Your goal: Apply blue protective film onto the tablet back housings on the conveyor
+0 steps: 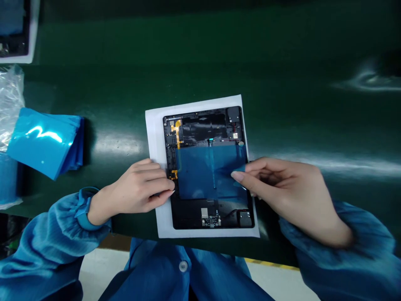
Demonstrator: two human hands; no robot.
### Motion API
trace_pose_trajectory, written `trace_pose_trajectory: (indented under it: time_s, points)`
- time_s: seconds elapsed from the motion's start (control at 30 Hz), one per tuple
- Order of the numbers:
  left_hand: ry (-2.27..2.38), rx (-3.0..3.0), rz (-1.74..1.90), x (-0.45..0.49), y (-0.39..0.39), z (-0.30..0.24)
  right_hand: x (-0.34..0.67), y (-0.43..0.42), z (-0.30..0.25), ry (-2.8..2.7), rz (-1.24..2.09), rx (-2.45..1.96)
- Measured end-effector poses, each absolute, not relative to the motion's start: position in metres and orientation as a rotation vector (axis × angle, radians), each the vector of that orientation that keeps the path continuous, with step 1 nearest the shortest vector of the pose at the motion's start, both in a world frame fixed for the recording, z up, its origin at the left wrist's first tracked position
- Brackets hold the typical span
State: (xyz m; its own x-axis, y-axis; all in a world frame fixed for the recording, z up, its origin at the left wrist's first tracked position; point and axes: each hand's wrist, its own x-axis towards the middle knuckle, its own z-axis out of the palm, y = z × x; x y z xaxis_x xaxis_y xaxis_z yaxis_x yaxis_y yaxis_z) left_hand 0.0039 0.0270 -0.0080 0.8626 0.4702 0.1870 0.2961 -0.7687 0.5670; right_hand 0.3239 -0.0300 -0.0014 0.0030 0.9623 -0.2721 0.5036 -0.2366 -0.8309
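An opened tablet lies on a white sheet, its dark inside showing orange flex cables, a small circuit board and black corner modules. A see-through blue film covers the middle of it. My right hand pinches the film's right edge between thumb and fingers, over the tablet's right rim. At the left rim rests my left hand, its fingers curled and the thumb and index fingertips close together. Whether anything thin sits between those fingertips is hidden.
Left on the green table mat is a stack of shiny blue film sheets. Clear plastic wrap lies beside it. Another tablet on white backing sits at the top left corner. The table's front edge runs close to my body.
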Motion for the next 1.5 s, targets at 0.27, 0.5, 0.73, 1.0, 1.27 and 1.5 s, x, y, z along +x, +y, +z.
trace_pose_trajectory:
  time_s: [0.27, 0.5, 0.73, 1.0, 1.27, 1.5]
  points:
    - [0.561, 2.495, 0.424, 0.003, 0.028, -0.007, 0.324, -0.031, -0.003, -1.52, 1.157, -1.771]
    - [0.598, 2.519, 0.491, 0.001, 0.024, -0.005, 0.324, -0.03, -0.003, -1.429, 1.215, -1.764]
    - [0.628, 2.934, 0.309, 0.018, 0.029, 0.007, 0.318, -0.035, -0.006, -1.257, 1.141, -1.705]
    - [0.514, 3.075, -0.017, 0.086, 0.023, 0.003, 0.32, -0.033, -0.027, -1.179, 0.883, -1.651]
    - [0.744, 2.787, 0.156, 0.06, 0.045, -0.002, 0.315, -0.045, -0.022, -1.799, 0.547, -1.516]
    - [0.958, 2.578, 0.101, 0.001, 0.059, -0.016, 0.281, -0.039, -0.01, -2.835, 0.303, -1.076]
